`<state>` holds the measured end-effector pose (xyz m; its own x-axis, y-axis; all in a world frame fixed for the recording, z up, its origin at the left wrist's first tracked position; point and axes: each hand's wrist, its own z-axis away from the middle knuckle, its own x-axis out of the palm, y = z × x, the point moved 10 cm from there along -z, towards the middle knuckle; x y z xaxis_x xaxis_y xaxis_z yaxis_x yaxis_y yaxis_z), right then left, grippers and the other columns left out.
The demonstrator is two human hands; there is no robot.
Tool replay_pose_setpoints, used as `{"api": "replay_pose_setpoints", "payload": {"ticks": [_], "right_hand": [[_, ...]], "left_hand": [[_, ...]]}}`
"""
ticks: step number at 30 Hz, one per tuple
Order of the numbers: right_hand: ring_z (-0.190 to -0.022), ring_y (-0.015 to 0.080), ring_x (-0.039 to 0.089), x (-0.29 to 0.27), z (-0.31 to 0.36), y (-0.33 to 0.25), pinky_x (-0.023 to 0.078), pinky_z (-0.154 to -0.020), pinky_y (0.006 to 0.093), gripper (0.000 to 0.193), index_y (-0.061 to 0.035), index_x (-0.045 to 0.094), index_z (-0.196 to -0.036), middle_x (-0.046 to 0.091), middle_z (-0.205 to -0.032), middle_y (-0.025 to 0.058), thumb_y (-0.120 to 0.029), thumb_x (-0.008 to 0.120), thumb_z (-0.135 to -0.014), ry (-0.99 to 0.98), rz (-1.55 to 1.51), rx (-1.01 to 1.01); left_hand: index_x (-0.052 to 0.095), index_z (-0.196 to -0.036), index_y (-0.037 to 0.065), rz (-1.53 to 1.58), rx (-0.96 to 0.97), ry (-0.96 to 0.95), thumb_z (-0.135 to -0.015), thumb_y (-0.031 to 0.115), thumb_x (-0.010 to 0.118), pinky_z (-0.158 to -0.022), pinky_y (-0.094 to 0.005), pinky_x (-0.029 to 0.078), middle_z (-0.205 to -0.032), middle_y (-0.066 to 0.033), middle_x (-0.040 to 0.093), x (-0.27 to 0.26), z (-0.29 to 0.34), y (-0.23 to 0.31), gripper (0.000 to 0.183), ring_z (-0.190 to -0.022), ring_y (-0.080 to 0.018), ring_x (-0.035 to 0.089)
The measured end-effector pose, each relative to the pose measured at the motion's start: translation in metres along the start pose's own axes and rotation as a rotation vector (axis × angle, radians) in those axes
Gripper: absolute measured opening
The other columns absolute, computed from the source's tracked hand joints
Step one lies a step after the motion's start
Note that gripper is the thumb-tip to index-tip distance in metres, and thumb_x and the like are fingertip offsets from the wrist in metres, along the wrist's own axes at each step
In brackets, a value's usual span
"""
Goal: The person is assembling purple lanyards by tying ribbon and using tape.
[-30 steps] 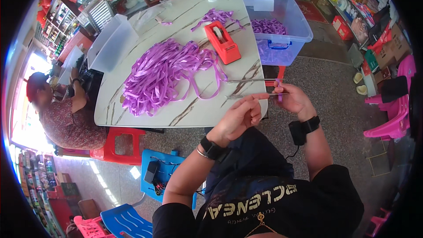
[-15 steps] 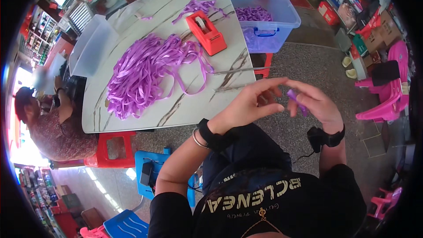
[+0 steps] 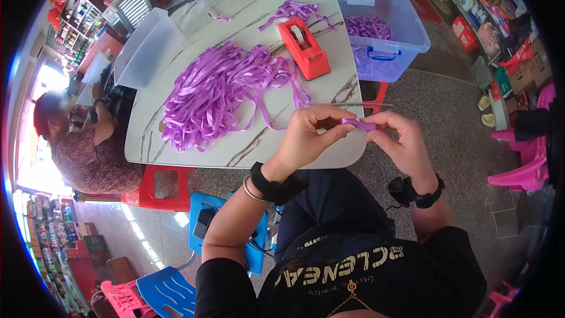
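Note:
Between my two hands, just over the table's near right corner, is a short piece of purple ribbon (image 3: 360, 125). My left hand (image 3: 313, 137) pinches its left end between thumb and fingertips. The other end is pinched by my right hand (image 3: 400, 141). Behind my hands a thin metal rod (image 3: 359, 104) juts past the table edge. A big heap of long purple ribbons (image 3: 206, 94) lies to the left, with loose strands trailing toward my left hand. Farther back sits a red tape dispenser (image 3: 306, 50), beside a smaller pile of purple ribbon pieces (image 3: 297, 13).
The marble-patterned table (image 3: 276, 153) carries a clear plastic box (image 3: 144, 47) at its left edge. Right of the table, a clear tub (image 3: 406, 44) holds many purple pieces. Another person (image 3: 88, 153) sits at the left. A red stool (image 3: 156, 187) and blue chair (image 3: 200, 235) stand nearby.
My left hand has closed on the ribbon piece, which only my right hand held before. Both hands have come together, and the right has moved left. The whole view has shifted slightly.

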<state>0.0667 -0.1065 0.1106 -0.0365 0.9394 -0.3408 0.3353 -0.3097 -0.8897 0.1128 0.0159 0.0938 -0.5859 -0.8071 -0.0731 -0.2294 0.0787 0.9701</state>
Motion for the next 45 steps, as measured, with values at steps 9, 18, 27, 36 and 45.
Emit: {"api": "replay_pose_setpoints", "payload": {"ticks": [9,18,27,36,45], "right_hand": [[-0.065,0.0069,0.056,0.004,-0.094,0.042,0.044,-0.06,0.0218,0.013,0.0006,0.061,-0.089,0.061,-0.073,0.0025,-0.01,0.058,-0.082,-0.349,0.097,0.193],[-0.08,0.0093,0.057,-0.02,-0.254,0.052,0.045,-0.074,0.0232,0.028,0.0004,0.057,-0.102,0.061,-0.084,0.003,-0.024,0.055,-0.086,0.104,0.255,-0.038],[-0.078,0.0212,0.061,0.126,-0.13,0.025,0.047,-0.068,0.032,0.014,-0.0027,0.06,-0.083,0.063,-0.085,0.0088,-0.015,0.062,-0.075,-0.762,0.563,-0.175],[-0.077,0.0264,0.06,0.12,-0.111,0.042,0.047,-0.064,0.0393,0.013,-0.0067,0.058,-0.078,0.06,-0.08,0.008,-0.016,0.063,-0.07,-0.421,0.759,-0.347],[-0.076,0.0192,0.058,0.104,-0.124,0.024,0.046,-0.067,0.0321,0.009,-0.0044,0.055,-0.086,0.058,-0.079,0.0055,-0.012,0.054,-0.081,-0.413,0.385,-0.29]], "left_hand": [[0.057,-0.107,0.001,-0.125,-0.113,0.158,-0.083,0.003,0.058,-0.067,-0.0197,0.044,-0.083,-0.0017,0.059,-0.044,0.023,-0.02,0.024,-0.074,-0.0054,0.053],[0.061,-0.097,0.006,-0.916,0.041,0.378,-0.07,0.013,0.067,-0.075,-0.0356,0.041,-0.087,-0.0073,0.056,-0.079,0.043,-0.012,0.028,-0.085,-0.0252,0.053],[0.057,-0.078,0.009,-1.146,-0.05,0.285,-0.068,0.016,0.065,-0.077,-0.0383,0.036,-0.08,-0.0059,0.055,-0.077,0.056,-0.018,0.015,-0.082,-0.0246,0.053],[0.056,-0.076,0.007,-1.141,-0.049,0.268,-0.071,0.011,0.062,-0.074,-0.0371,0.04,-0.079,-0.0077,0.053,-0.075,0.07,-0.013,0.009,-0.082,-0.027,0.052],[0.056,-0.073,0.006,-1.141,-0.036,0.302,-0.068,0.01,0.06,-0.072,-0.0389,0.044,-0.083,-0.0085,0.053,-0.076,0.072,-0.014,0.008,-0.086,-0.0283,0.051]]}}
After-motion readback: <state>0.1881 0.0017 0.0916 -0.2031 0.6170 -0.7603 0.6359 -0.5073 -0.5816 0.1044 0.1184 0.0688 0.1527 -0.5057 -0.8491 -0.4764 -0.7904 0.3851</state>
